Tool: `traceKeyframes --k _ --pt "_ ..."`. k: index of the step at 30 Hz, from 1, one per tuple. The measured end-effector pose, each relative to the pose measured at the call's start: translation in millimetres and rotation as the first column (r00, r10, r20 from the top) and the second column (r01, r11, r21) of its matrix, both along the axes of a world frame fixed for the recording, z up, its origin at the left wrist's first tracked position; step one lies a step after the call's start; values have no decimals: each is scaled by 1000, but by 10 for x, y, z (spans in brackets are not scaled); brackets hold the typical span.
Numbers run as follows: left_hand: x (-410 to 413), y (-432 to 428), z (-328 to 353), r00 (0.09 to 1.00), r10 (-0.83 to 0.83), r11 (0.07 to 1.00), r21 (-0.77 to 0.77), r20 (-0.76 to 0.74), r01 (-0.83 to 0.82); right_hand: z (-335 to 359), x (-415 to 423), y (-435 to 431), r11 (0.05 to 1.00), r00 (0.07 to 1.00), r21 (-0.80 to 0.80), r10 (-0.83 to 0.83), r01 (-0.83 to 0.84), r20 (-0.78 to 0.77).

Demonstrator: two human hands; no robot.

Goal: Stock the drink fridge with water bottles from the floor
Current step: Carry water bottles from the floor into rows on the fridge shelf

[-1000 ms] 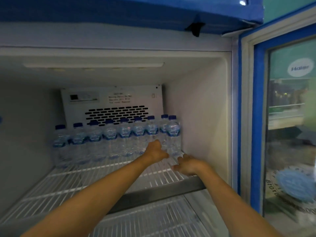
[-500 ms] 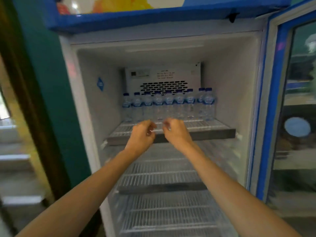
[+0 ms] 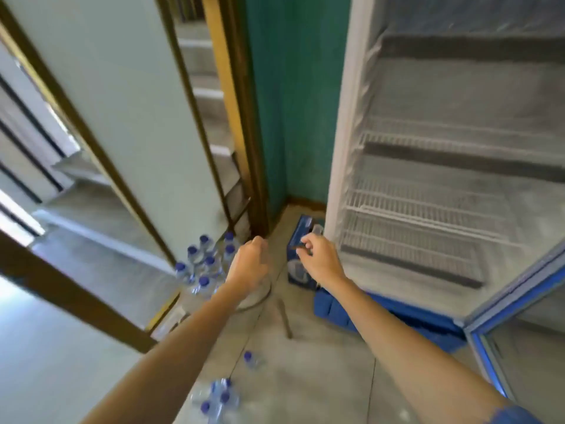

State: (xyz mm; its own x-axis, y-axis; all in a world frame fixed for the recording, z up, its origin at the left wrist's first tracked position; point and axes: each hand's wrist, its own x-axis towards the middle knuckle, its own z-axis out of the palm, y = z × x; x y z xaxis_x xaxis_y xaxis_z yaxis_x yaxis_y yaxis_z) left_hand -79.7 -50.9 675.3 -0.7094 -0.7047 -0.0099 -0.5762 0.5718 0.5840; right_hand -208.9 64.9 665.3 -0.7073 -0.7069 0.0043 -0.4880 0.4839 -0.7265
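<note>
Water bottles (image 3: 204, 264) with blue caps stand in a tight cluster on the floor (image 3: 305, 377), at the far left, against the foot of a brown door frame (image 3: 244, 117). A second group of bottles (image 3: 217, 399) is on the near floor at the lower edge of the view, blurred; whether they stand or lie cannot be told. A single bottle (image 3: 250, 358) is apart from both groups, between them.

The left hand (image 3: 249, 264) hangs above the floor just right of the far cluster, its forearm crossing in front of part of it. Its fingers are loosely curled and hold nothing. The right hand (image 3: 321, 258) hangs further right, in front of a blue box (image 3: 301, 237). Its fingers are likewise loosely curled and nothing shows in their grasp, though the fingertips are blurred. Neither hand touches a bottle.

The blue box stands on the floor in the gap between the teal wall (image 3: 293, 102) and the fridge (image 3: 336, 148), close against the fridge's left side. The fridge stands open at the right. Its white wire shelves (image 3: 428, 209) that are in view carry no bottles. Its blue-framed door (image 3: 519, 301) is swung out at the near right.
</note>
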Motion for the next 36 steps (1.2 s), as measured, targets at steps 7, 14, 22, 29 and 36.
traceKeyframes --k 7,14,22,29,36 --pt "1149 174 -1994 937 279 906 267 208 -329 -1920 799 -55 877 945 371 233 -306 229" --pt "1922 596 -4353 753 586 651 379 301 -658 -4229 1424 -166 771 869 441 289 -460 402" --pt "1759 880 -6780 501 853 365 518 146 -774 -6665 1650 -439 843 851 337 235 -419 470" --pt "1535 607 -7715 138 990 127 564 -23 -816 -7555 1601 -944 938 865 154 212 -311 455" --pt "1600 292 -7845 -25 993 49 592 -116 -805 -7727 1564 -1283 987 833 60 90 -147 546"
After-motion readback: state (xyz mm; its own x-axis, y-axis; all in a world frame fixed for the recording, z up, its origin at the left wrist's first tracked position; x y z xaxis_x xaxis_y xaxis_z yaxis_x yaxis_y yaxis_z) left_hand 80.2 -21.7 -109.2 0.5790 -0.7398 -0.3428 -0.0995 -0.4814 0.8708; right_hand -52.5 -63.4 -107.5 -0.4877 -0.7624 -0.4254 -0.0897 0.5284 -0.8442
